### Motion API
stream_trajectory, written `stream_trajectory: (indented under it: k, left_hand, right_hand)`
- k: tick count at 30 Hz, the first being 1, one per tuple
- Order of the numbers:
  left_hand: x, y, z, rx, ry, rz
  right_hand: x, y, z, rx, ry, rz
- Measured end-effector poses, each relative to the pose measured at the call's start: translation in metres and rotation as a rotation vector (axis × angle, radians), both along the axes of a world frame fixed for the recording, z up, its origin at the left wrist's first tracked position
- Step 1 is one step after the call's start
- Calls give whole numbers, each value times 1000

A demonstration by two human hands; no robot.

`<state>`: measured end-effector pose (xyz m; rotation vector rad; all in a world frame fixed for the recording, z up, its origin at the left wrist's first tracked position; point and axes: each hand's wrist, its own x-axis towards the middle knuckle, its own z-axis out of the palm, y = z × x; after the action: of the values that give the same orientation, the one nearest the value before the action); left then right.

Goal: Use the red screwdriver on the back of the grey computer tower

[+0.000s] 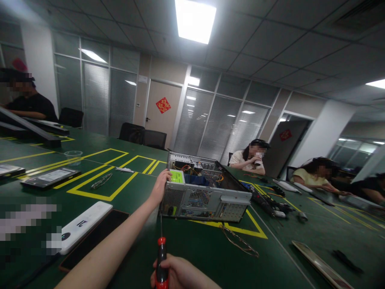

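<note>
An opened computer case (pixel 207 202) lies on the green table with its rear panel facing me. Wires and parts show inside, along with a power supply carrying a yellow-green label (pixel 177 176). My left hand (pixel 161 186) grips the case's left rear corner, its fingers partly hidden behind the edge. In my right hand (pixel 177 271) is a screwdriver (pixel 161 257) with a red and black handle, held upright in closed fingers. Its thin shaft points away from me toward the lower left corner of the rear panel; whether the tip touches the panel I cannot tell.
Left of my arm lie a white device marked 21 (pixel 87 224), a dark phone (pixel 99 237), a hard drive (pixel 51 176) and a clear cup (pixel 73 156). Glasses (pixel 239 243), another phone (pixel 320 263) and tools with cables (pixel 270 204) lie right. Several people sit around.
</note>
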<state>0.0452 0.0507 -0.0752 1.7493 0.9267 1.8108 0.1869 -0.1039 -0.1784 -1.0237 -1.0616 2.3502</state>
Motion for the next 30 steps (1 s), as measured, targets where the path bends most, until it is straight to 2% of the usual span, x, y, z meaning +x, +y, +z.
stream_trajectory:
  k: [6,9,13,17,20,25,30]
  left_hand:
    - [0,-1,1,5,6,4]
    - [0,-1,1,15,-1,3]
    - [1,-1,1,18,-8,1]
    - [1,-1,0,11,-13,1]
    - [0,-1,0,9,2,-2]
    - [0,-1,1,0,6,5]
    - [0,-3,2,-2,-5,3]
  right_hand:
    - [1,-2,-9,75,-1,-36]
    - [5,-2,-8,43,66,-12]
    - [9,-4,11,-56,152,58]
    - [9,-9,32,2,113,86]
    - [8,-13,39,66,99,91]
    - [6,-15,40,80,37,37]
    - [2,-13,31,87,-11,-57]
